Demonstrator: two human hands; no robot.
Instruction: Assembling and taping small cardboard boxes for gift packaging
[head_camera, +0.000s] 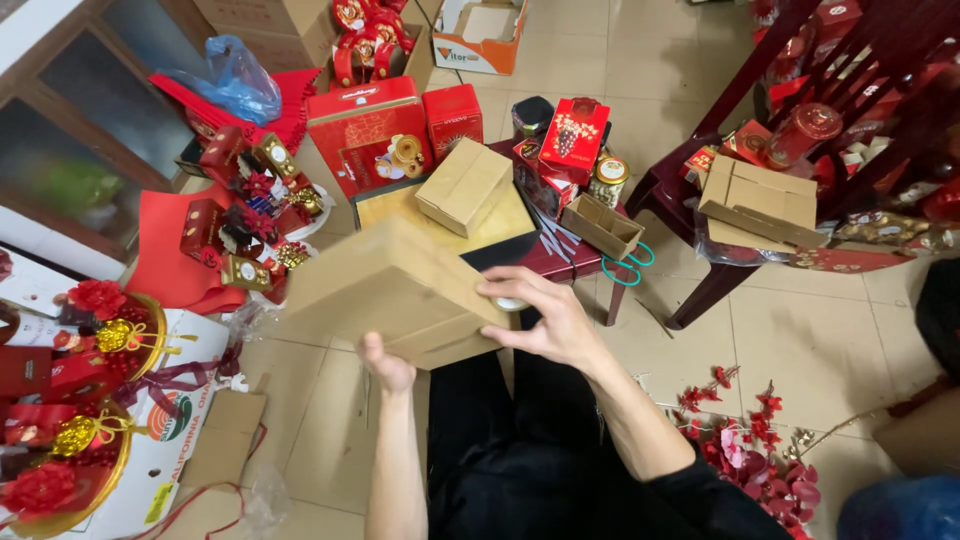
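**Both hands hold a tilted cardboard box over the lap**

At lower centre of the frame, the left hand props the box from below, fingers curled under its near edge. Just right of it, the right hand clasps the box's right end, fingers spread over the corner and pressing something small and pale that cannot be made out.

The box sits at centre frame, above dark trousers. Its long axis runs from lower right to upper left, with the far end pointing toward the upper left.

The grip looks light: held only at the near edge and one corner, the box could tip away and fall onto the low table beyond, knocking the smaller box, open tray or jar. Scissors hang off the table's right edge.
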